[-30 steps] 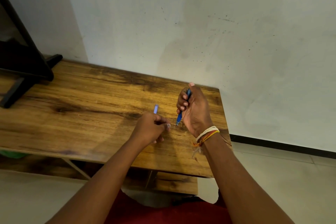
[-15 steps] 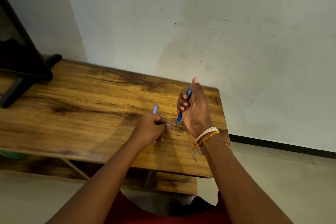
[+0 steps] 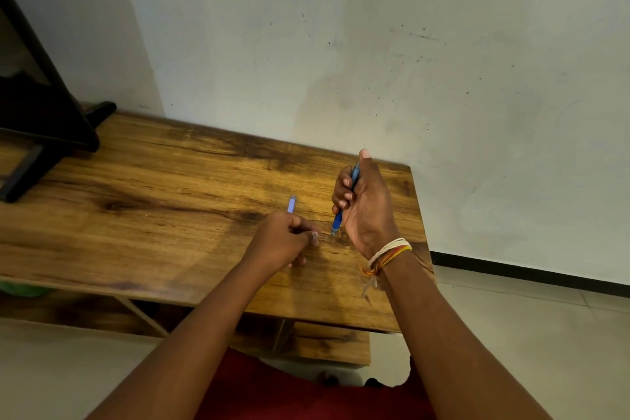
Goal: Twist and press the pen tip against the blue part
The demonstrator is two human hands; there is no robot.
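My right hand point(image 3: 366, 204) grips a blue pen point(image 3: 344, 201) upright, fingers curled round the barrel and thumb over its top end, tip pointing down just above the wooden table point(image 3: 153, 215). My left hand point(image 3: 283, 239) sits beside it with fingers curled, holding a small light blue piece point(image 3: 291, 204) that sticks up behind the knuckles. Coloured threads are tied round my right wrist. The two hands are a few centimetres apart near the table's right end.
A black stand point(image 3: 41, 133) rests on the table's far left. A white wall rises right behind the table. Below the tabletop is a wooden shelf point(image 3: 306, 341), with pale floor tiles to the right.
My right thumb has risen a little over the top end of the pen. The left hand has stayed in place.
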